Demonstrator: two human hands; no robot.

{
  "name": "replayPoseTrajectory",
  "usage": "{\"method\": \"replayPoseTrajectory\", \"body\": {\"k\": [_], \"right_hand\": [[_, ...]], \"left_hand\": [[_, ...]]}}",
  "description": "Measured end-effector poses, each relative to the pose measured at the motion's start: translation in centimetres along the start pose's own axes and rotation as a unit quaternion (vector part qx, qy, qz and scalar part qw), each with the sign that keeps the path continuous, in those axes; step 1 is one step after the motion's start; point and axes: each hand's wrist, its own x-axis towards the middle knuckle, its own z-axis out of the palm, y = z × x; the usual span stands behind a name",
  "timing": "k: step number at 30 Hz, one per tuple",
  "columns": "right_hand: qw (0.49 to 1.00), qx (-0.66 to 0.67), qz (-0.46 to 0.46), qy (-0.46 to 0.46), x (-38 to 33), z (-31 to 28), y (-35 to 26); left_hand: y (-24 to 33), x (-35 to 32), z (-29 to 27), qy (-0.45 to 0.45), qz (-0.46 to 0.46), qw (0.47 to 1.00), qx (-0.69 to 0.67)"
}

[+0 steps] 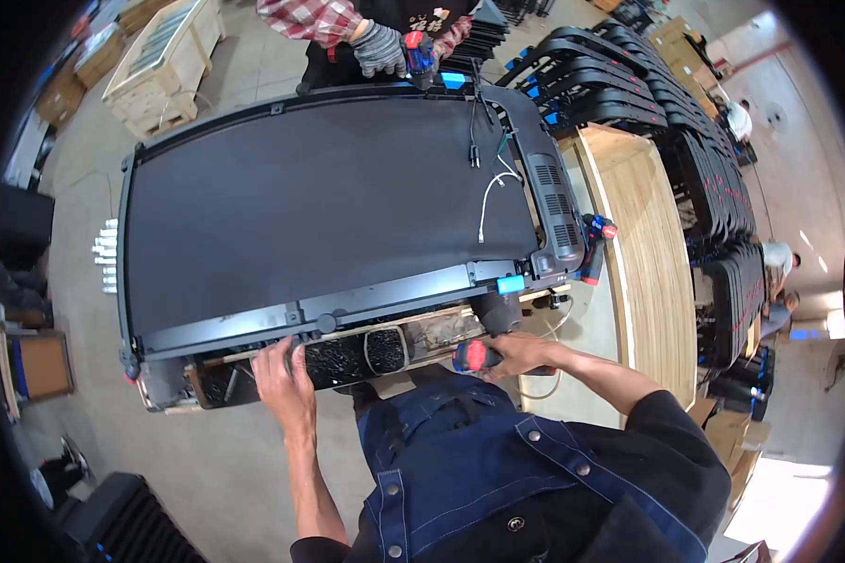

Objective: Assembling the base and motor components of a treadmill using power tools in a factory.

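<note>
red-black power driver (474, 357) | held level | at treadmill deck (319, 206) near edge | deck flat, black

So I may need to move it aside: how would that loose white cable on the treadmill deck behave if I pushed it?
The white cable lies in a loose curve on the black treadmill deck, so it is probably floppy and light. Pushed, it would likely bend rather than slide whole. One end seems to run toward the motor cover, so it may be tethered.
</note>
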Motion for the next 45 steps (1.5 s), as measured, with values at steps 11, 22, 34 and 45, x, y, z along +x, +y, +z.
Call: {"method": "replayPoseTrajectory", "body": {"k": [11, 22, 34, 45], "right_hand": [[0.936, -0.022, 0.231, 0.265, 20.9, 22.1, 7.2], [0.777, -0.153, 0.009, 0.611, 3.1, -5.5, -3.1], [0.811, -0.12, -0.109, 0.563, 2.3, -7.3, -3.0], [0.179, 0.907, -0.357, -0.135, 27.4, 6.4, -4.7]], "left_hand": [[-5.4, 5.2, -2.6, -0.166, 0.202, 0.962, 0.083], [-6.0, 4.8, -1.8, -0.17, 0.224, 0.955, 0.093], [-6.9, 6.2, -0.1, -0.18, 0.256, 0.934, 0.169], [-6.7, 7.5, 0.2, -0.191, 0.331, 0.901, 0.204]]}}
